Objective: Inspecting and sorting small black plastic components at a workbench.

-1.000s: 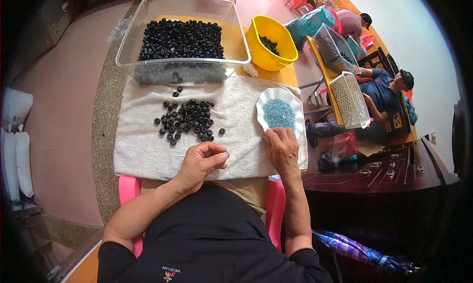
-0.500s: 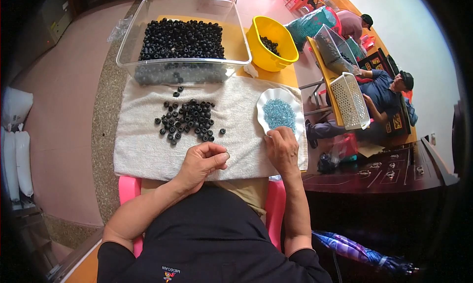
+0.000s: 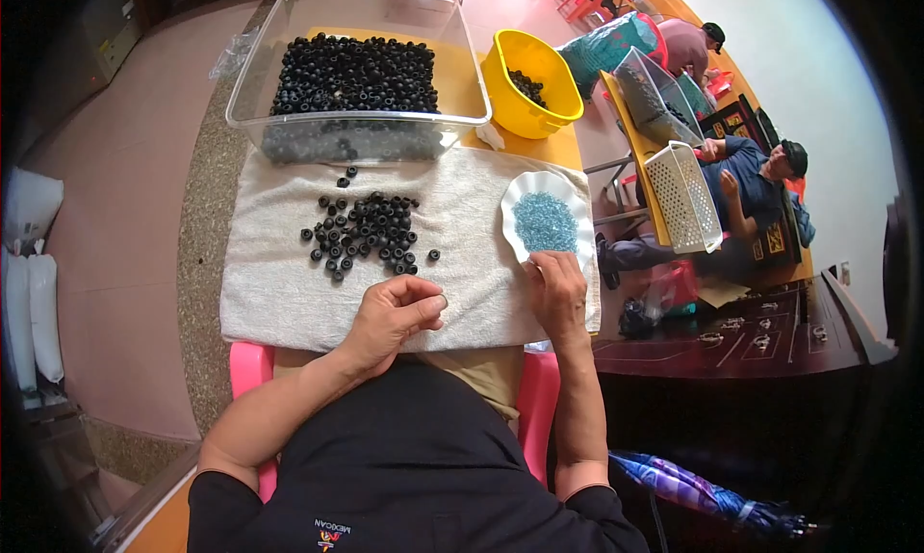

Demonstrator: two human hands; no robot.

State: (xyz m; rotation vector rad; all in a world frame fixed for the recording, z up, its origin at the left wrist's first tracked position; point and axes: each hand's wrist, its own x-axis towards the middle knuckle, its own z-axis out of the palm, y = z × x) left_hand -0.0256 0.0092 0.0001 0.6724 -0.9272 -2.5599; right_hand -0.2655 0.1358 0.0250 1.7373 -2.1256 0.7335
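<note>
Sitting before a white towel (image 3: 279,308), facing a clear bin (image 3: 462,121) and a scalloped white dish (image 3: 515,199). Holding the left hand (image 3: 393,319) narrow, thumb against index finger; placing the right hand (image 3: 561,293) at the dish's near rim, being unable to tell the latter's grip or either's contents. Viewing black beads (image 3: 380,228) mid-towel, tiny blue pieces (image 3: 546,221) inside the dish.

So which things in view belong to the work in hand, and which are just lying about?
Seemingly in use:
white dish of blue pieces, at right hand
loose black beads on pale cloth
clear bin
yellow tub

Seemingly lying about:
umbrella
white sacks
clear plastic
</note>
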